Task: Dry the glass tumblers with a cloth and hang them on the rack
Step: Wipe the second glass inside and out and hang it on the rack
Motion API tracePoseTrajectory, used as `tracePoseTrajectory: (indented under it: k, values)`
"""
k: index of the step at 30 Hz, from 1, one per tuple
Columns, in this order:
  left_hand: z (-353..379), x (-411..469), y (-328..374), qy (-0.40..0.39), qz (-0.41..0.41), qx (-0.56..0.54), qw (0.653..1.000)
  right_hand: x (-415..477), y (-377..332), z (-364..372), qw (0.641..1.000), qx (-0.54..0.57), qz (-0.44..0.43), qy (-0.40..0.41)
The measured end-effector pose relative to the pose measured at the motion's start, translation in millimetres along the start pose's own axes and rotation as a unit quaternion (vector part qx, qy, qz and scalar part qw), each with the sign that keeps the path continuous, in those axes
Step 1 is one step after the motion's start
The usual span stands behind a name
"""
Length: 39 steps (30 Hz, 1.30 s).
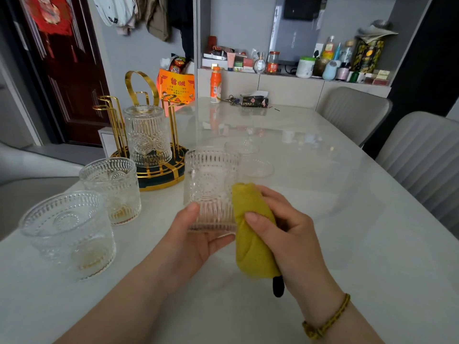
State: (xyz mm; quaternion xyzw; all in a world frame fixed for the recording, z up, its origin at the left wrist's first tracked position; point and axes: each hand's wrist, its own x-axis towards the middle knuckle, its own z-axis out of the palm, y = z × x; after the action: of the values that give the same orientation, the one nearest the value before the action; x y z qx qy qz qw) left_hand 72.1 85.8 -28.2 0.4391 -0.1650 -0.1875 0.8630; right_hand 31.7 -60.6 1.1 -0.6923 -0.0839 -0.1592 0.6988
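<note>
My left hand (196, 240) grips an embossed glass tumbler (211, 187) by its base, holding it upright above the table. My right hand (285, 227) holds a rolled yellow cloth (250, 234) pressed against the tumbler's right side. A gold wire rack (159, 170) on a dark round base stands at the left, with one tumbler (147, 136) hanging upside down on it. Two more tumblers stand upright on the table, one (111, 187) beside the rack and one (72, 232) nearer me at the left.
A clear glass lid or small dish (250, 160) lies just behind the held tumbler. An orange bottle (215, 84), keys and a tissue pack (254, 101) sit at the far end of the white marble table (335, 194). Two grey chairs (422, 160) stand on the right.
</note>
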Motion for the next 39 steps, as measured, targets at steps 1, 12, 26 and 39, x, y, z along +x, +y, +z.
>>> tracePoseTrajectory:
  k: [1,12,26,39]
  values:
    - [-1,1,0,0.009,0.010,0.009,1.000,-1,0,1,1.000,-0.001,-0.008,-0.004]
    - [-7,2,0,0.065,0.025,0.108,0.992,-2,8,5,0.986,-0.097,-0.126,0.042]
    - [1,-3,-1,-0.055,-0.036,0.125,0.990,-2,-1,-3,0.994,0.028,-0.029,0.103]
    - [0,-5,-1,-0.029,-0.064,0.169,0.983,-4,-2,2,0.981,-0.083,-0.109,0.134]
